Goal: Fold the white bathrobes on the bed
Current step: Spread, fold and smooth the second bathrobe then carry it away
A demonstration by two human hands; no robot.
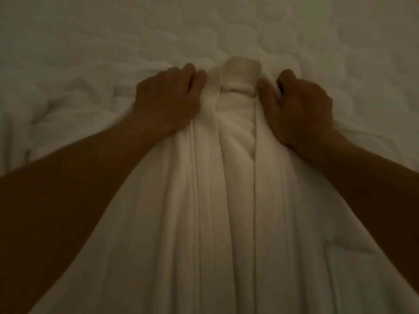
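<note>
Centre frame, white bathrobe (226,189) lies front-up on the quilted bed (317,30), left hand (166,103) and right hand (299,109) each gripping a shoulder beside the collar (241,71), likely squaring it for folding.

The head-worn camera looks forward and down from close over the bathrobe (226,200) on the bed (328,37).

Bathrobe (226,200): white cloth, matt, soft, creased. Bed cover (294,30): white quilted cloth, matt.
</note>
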